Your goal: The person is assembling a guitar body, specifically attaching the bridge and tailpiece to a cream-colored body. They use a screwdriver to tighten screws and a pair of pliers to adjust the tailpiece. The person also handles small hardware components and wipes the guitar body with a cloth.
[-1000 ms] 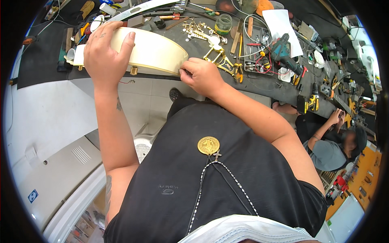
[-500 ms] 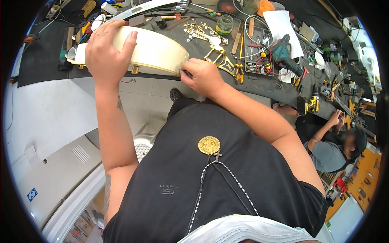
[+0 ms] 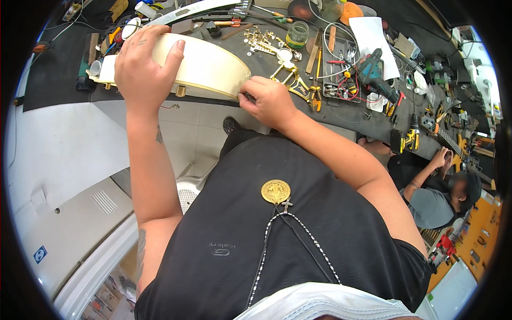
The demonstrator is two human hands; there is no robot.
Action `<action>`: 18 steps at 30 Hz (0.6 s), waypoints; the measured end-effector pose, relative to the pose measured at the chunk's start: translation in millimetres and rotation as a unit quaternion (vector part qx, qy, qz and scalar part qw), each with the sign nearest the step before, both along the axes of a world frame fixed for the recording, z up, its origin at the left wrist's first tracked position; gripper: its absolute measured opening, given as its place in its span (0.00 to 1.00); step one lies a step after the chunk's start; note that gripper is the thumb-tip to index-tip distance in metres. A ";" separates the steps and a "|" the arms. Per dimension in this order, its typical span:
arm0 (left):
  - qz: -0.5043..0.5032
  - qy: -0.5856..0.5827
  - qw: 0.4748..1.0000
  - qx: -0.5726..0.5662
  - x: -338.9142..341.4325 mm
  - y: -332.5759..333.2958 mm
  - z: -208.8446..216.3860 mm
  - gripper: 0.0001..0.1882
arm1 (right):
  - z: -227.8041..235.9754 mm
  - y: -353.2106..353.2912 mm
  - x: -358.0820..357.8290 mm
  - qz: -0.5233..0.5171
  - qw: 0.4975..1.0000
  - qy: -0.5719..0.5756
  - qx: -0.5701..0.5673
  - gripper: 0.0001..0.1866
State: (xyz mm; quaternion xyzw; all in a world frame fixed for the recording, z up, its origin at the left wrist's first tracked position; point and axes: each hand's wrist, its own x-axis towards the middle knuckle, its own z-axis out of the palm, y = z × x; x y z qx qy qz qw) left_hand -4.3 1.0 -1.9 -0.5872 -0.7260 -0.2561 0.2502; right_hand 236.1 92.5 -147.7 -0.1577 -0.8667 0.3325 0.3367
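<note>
A cream guitar body [image 3: 208, 64] stands on the near edge of the bench, its curved side facing up and gold knobs [image 3: 181, 91] showing low on the near face. My left hand [image 3: 144, 69] grips it from above, with the thumb spread over the curved side. At the right end of the body, the fingers of my right hand [image 3: 264, 98] are curled into a pinch against its lower edge. A small dark thing shows between thumb and forefinger, too little of it visible to name. The guitar's far face is hidden from view.
Right of the body lie a gold tailpiece [image 3: 293, 77], pliers [image 3: 316, 98] and small gold parts [image 3: 261, 40]. A glass jar [image 3: 297, 34], a tool tray [image 3: 341, 80], a teal drill [image 3: 377, 74] and a yellow drill [image 3: 412, 136] are farther off. Another person [image 3: 437, 200] works at the right.
Both hands keep their places on the guitar body. The view has shifted very slightly, and the right hand's fingers have barely moved.
</note>
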 end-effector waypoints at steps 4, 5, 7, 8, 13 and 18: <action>-0.002 0.001 1.000 0.000 -1.6 0.3 -0.5 0.19 | -1.0 0.6 0.2 0.004 1.000 0.004 -0.009 0.05; -0.003 0.001 1.000 0.000 -1.6 0.3 -0.3 0.19 | -0.5 0.5 2.0 0.003 1.000 0.004 -0.014 0.05; -0.005 0.002 1.000 0.001 -0.4 0.0 1.2 0.19 | -0.7 -2.4 7.2 -0.001 0.998 -0.010 -0.058 0.06; -0.005 0.002 1.000 0.001 0.0 -0.3 1.7 0.19 | -1.9 -3.5 8.6 -0.003 0.997 -0.017 -0.080 0.07; -0.001 -0.002 1.000 -0.001 -0.7 -0.1 1.1 0.19 | -4.3 -1.7 6.7 -0.012 0.998 -0.026 -0.054 0.08; -0.009 0.011 1.000 0.004 -2.7 0.7 -0.5 0.19 | -5.4 0.1 3.0 -0.006 1.000 -0.006 -0.013 0.06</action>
